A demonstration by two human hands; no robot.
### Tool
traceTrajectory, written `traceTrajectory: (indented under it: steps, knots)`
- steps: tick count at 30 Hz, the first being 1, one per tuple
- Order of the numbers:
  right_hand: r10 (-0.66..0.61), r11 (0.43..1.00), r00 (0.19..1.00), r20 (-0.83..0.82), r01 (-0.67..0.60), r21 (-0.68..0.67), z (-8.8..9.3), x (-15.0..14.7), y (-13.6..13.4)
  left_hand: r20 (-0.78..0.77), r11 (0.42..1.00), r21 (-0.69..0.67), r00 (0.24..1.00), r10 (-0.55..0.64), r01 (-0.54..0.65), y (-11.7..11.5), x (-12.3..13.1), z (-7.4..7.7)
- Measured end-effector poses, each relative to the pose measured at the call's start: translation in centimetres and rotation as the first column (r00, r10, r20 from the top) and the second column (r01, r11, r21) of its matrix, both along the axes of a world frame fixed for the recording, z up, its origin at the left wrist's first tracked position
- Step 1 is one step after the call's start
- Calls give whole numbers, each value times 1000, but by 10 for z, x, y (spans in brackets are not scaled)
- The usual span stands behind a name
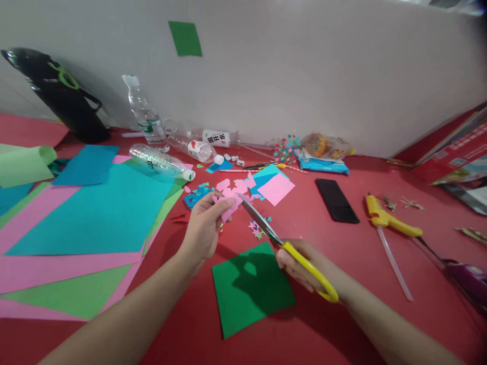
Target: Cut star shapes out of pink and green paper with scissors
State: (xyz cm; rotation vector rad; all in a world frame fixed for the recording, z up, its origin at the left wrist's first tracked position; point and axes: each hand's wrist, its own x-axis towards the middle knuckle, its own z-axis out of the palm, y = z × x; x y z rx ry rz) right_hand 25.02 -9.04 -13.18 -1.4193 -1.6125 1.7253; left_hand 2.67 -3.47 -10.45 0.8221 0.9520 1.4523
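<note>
Between the thumb and fingers of my left hand (205,220) is a small piece of pink paper (227,209). My right hand (300,261) grips scissors (308,266) with yellow handles. Their blade tips meet the edge of the pink paper; whether the blades are fully closed I cannot tell. Below both hands lies a green paper square (253,286), partly in shadow. Small paper stars (259,228) and pink scraps (243,186) are scattered just beyond my hands, and a pink paper square (276,189) rests over blue sheets to the right.
Large coloured sheets (99,213) cover the left side. Plastic bottles (160,162) and a black flask (68,96) stand or lie near the wall. To the right are a phone (337,200), a yellow glue gun (391,218) with a cord, and a snack packet (325,165).
</note>
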Motion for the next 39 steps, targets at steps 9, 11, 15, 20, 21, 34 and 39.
traceTrajectory:
  steps: [9, 11, 15, 20, 21, 34, 39]
  knots:
    - [-3, 1000, 997, 82, 3, -4, 16, -7, -3, 26, 999, 51, 1000, 18, -19, -7, 9, 3]
    - [28, 1000, 996, 83, -28, 1, 20, -4, -1, 12, 998, 53, 1000, 20, -21, -7, 8, 5]
    - [69, 992, 996, 64, -75, 103, 24, 3, 2, -30, 997, 72, 999, 13, -11, -3, 2, 7]
    - [45, 997, 997, 59, -48, 54, 22, 1, 0, -56, 994, 106, 998, 7, -1, -1, -2, 3]
    - [43, 998, 998, 55, -45, 49, 21, 0, -1, -61, 995, 97, 998, 10, -4, -1, -2, 2]
    - [52, 984, 995, 82, -65, 164, 25, -3, -1, -44, 996, 89, 999, 16, -12, -2, -1, 1]
    - [34, 995, 998, 48, -38, 96, 19, -4, -3, -19, 997, 80, 1000, 4, -2, -2, 0, 0]
